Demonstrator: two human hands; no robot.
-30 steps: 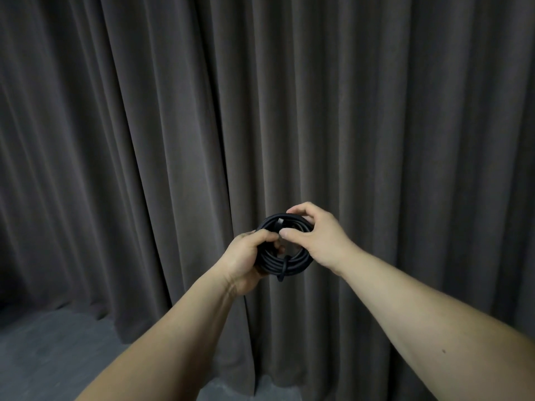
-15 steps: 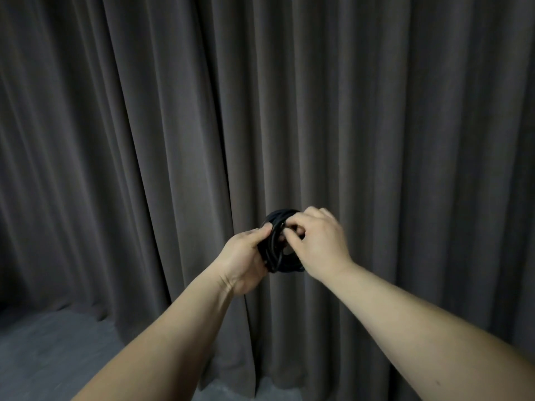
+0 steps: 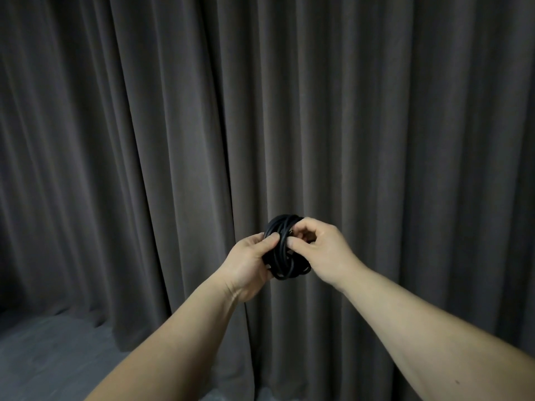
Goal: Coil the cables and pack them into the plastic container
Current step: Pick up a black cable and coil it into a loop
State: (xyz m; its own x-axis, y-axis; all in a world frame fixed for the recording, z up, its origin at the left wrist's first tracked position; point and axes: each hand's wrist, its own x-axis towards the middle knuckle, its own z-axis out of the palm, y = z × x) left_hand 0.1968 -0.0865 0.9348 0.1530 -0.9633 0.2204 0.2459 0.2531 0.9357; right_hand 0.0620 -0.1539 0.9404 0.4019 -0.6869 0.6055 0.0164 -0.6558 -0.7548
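Grey curtain (image 3: 144, 140) fills my view; left hand (image 3: 249, 261) grasps the black cable coil (image 3: 282, 250), right hand (image 3: 321, 250) pinches its loose end. Next: tuck it, I judge.

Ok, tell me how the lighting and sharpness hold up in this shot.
Head view: dim, even light, no glare; the black cable coil loses strand detail against the dark curtain; left hand and right hand fairly sharp; wide-angle stretch on the forearms.

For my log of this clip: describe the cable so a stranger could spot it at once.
Against the grey pleated curtain, follow both bare forearms to where they meet. The left hand and right hand grip the black coiled cable between them, the only black thing in view.
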